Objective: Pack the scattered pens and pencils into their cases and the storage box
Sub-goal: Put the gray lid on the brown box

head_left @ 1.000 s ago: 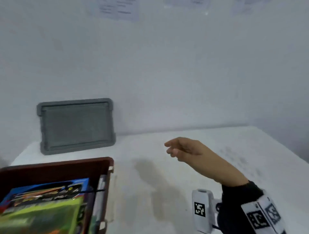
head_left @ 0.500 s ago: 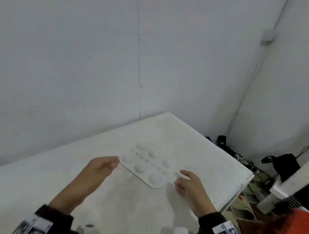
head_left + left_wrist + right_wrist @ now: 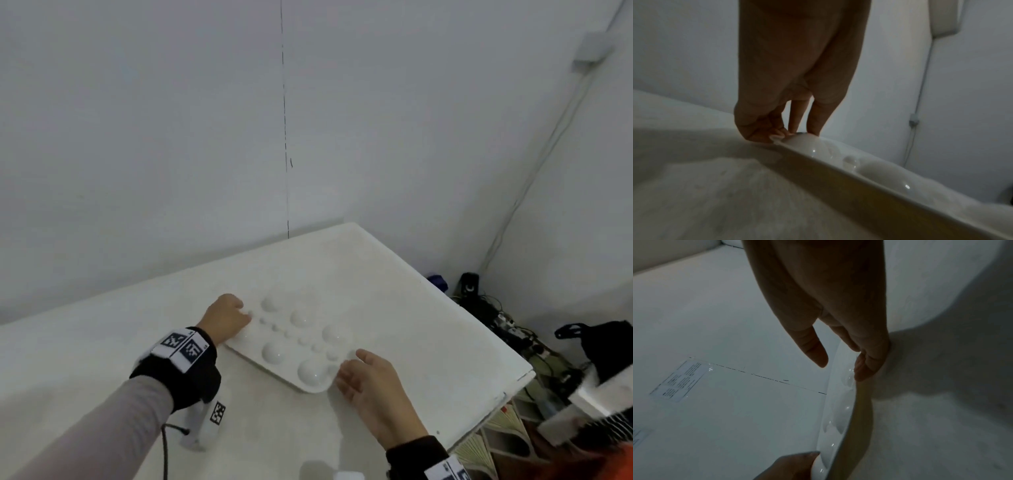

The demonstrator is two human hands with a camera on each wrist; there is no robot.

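Note:
No pens, pencils, cases or storage box show in any view. A white palette [image 3: 301, 342] with round domes lies on the white table [image 3: 102, 359], near its right end. My left hand [image 3: 245, 317] pinches the palette's far-left edge. In the left wrist view the left hand [image 3: 789, 134] has its thumb at the rim of the palette [image 3: 869, 175] and its fingers on a dome. My right hand [image 3: 346, 370] touches the near-right corner. In the right wrist view the right hand [image 3: 840, 366] has fingertips on the rim of the palette [image 3: 840, 410], with the thumb held apart above it.
The table's right edge [image 3: 479, 342] drops off close beside the palette. Below it on the floor lie cables and small devices [image 3: 496, 318] and a black object [image 3: 582, 339]. A white wall stands right behind the table.
The view swung right, away from the brown box and grey lid. Both hands have since closed in on the palette: the left now pinches its edge, the right touches its corner.

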